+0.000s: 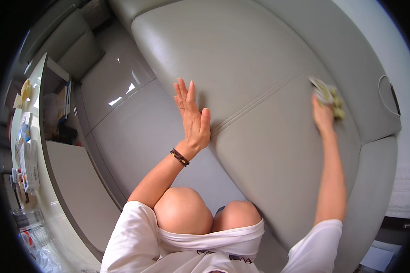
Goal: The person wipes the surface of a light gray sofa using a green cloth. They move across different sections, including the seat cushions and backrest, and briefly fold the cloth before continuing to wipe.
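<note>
My right hand (322, 114), at the end of an outstretched arm, grips a crumpled white and yellow-green cloth (324, 93). Motion blurs the cloth, and several rounded green lumps show along its right side. It is at the far right of the grey sofa seat (259, 54), near the backrest. My left hand (193, 118) is open with nothing in it, its fingers stretched away from me and the thumb apart. It is at the seat's front edge; whether the palm's side touches the seat I cannot tell. A dark braided bracelet (180, 157) circles that wrist.
The sofa backrest (351, 54) runs along the right, with a thin pale cord loop (387, 93) against it. At left, a low table (73, 170) bears boxes, a clear container and plastic packaging. Shiny grey floor tiles (123, 109) lie between table and sofa.
</note>
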The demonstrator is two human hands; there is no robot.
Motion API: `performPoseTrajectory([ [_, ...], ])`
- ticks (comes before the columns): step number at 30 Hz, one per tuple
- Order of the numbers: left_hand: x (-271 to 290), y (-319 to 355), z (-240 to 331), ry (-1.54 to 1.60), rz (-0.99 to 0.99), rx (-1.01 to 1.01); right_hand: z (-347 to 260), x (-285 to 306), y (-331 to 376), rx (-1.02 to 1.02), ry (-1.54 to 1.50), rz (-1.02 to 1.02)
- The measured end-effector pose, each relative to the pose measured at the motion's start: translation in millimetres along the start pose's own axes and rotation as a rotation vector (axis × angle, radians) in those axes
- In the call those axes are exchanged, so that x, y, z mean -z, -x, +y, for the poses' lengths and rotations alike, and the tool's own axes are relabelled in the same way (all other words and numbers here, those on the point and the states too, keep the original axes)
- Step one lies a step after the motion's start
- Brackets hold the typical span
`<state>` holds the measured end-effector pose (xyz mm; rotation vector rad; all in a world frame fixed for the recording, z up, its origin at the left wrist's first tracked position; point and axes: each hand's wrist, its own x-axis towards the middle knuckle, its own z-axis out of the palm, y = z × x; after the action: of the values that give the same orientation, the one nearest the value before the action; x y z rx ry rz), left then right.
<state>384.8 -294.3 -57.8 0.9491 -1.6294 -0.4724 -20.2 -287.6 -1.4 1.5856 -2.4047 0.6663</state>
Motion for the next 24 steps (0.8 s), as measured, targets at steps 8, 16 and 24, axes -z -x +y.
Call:
performPoseTrajectory([
  [8, 28.7, 2.1, -8.3, 0.392, 0.227, 0.227, -348.1, -38.2, 71.9, 0.582, -0.054, -0.377],
  [16, 119.5, 26.3, -28.2, 0.599, 0.378, 0.563, -368.4, 14.9, 120.4, 0.058, -1.316, -1.094],
  [24, 169.3, 24.8, -21.8, 0.958, -0.377, 0.633, -322.8, 52.8, 114.9, -0.147, -1.694, -1.509],
])
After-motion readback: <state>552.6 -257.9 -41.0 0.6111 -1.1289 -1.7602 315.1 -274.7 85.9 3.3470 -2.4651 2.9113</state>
